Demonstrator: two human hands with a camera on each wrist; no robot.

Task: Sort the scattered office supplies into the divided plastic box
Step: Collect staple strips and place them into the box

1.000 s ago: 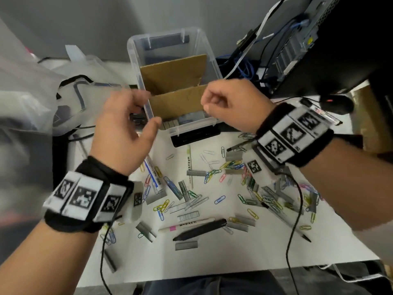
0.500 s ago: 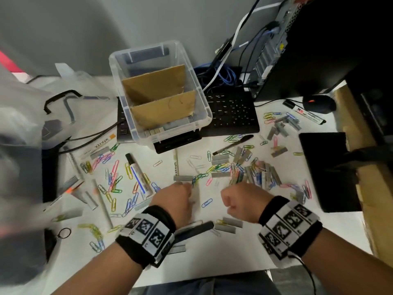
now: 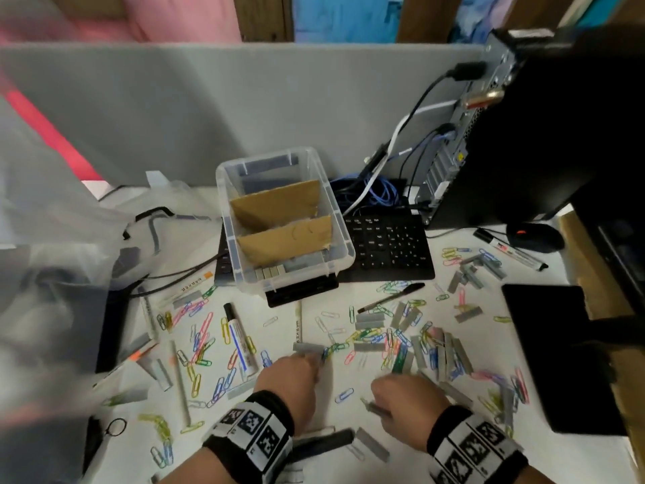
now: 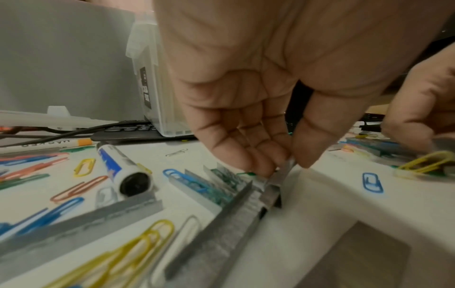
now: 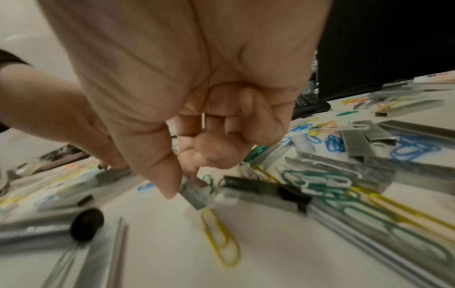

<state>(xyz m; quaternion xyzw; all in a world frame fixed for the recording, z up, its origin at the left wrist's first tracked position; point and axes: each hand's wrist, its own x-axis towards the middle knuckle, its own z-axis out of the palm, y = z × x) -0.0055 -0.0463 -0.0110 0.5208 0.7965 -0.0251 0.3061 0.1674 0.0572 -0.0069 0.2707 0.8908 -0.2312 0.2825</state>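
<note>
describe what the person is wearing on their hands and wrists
The hands are bare, with no gloves or rings visible. Each wrist carries a wide black band faced with white panels printed with square black-and-white tracking codes: the left wristband shows three in a row, the right wristband several more. The forearms are bare, with no sleeves in view. No cable is visible at either band.

Lighting: even, soft indoor light from above; white counter (image 3: 412, 459) bright, faint shadows only.
Dark zone: black computer case (image 3: 558, 134), detail lost.
Blur: left edge of head view smeared; hands (image 3: 289, 382) slightly motion-blurred.
Wrist views: staple strips (image 4: 221, 233) and paper clips (image 5: 221, 241) nearest the lens soft, streaked.
Distortion: strong wide-angle bending at the borders.
</note>
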